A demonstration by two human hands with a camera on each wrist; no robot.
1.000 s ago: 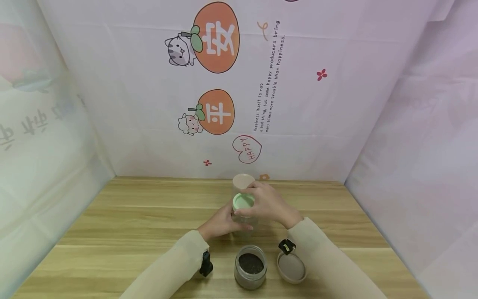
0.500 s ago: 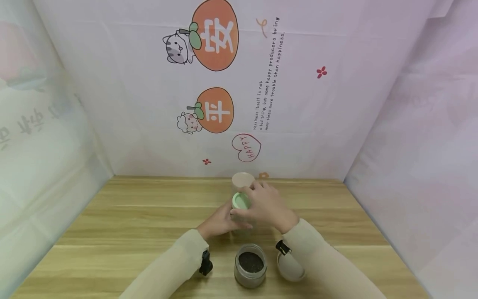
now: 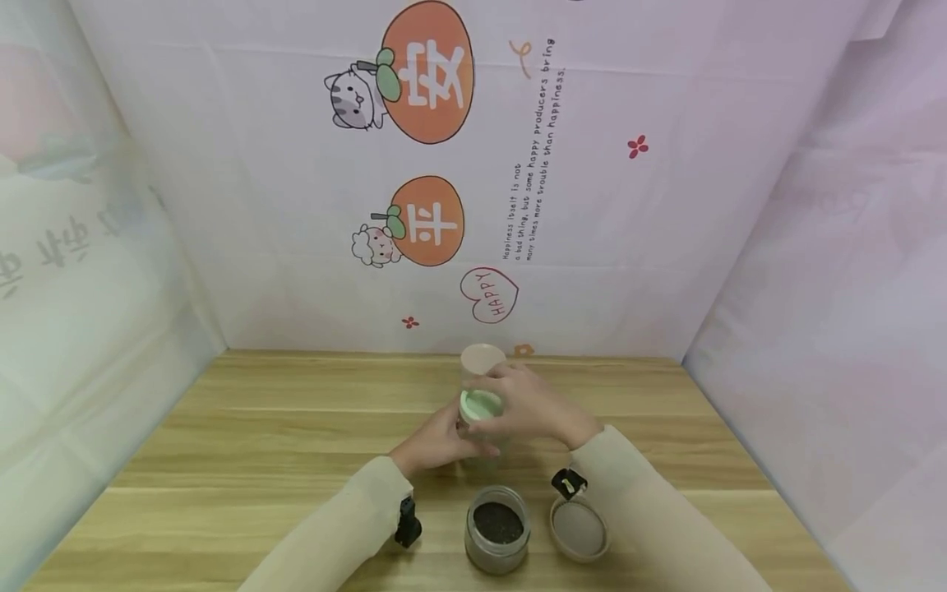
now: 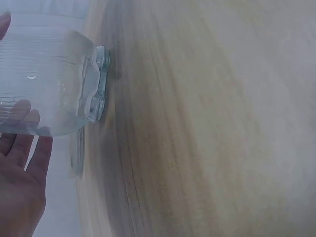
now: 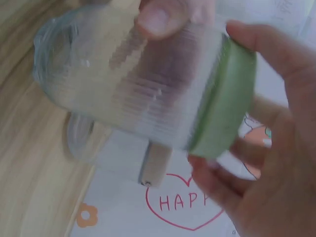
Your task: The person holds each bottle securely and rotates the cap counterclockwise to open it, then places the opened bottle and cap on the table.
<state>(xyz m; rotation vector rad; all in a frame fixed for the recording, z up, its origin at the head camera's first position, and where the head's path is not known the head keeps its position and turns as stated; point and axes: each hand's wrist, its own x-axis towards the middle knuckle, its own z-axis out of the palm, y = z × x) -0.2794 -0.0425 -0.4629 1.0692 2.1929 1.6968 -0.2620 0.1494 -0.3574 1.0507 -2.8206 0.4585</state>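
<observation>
A clear ribbed glass jar [image 4: 44, 84] with a green lid [image 5: 227, 98] stands on the table between both hands. My left hand [image 3: 438, 440] holds the jar round its body; in the left wrist view its fingers [image 4: 29, 153] lie along the glass. From above, my right hand [image 3: 534, 404] grips the rim of the lid, thumb on one side and fingers on the other. The lid sits on the jar's mouth, partly covered by that hand in the head view. No contents show through the glass.
Behind the jar is another clear container with a beige lid [image 3: 482, 359]. Nearer me stands an uncovered glass jar [image 3: 497, 552] holding dark, grainy stuff. A loose beige lid [image 3: 579, 530] lies beside it, next to the right sleeve. White printed cloth [image 3: 577, 312] surrounds the table.
My right hand has twisted on the green lid, its wrist swinging one way and then back, fingers staying at the rim. The left hand and the jar have stayed in place.
</observation>
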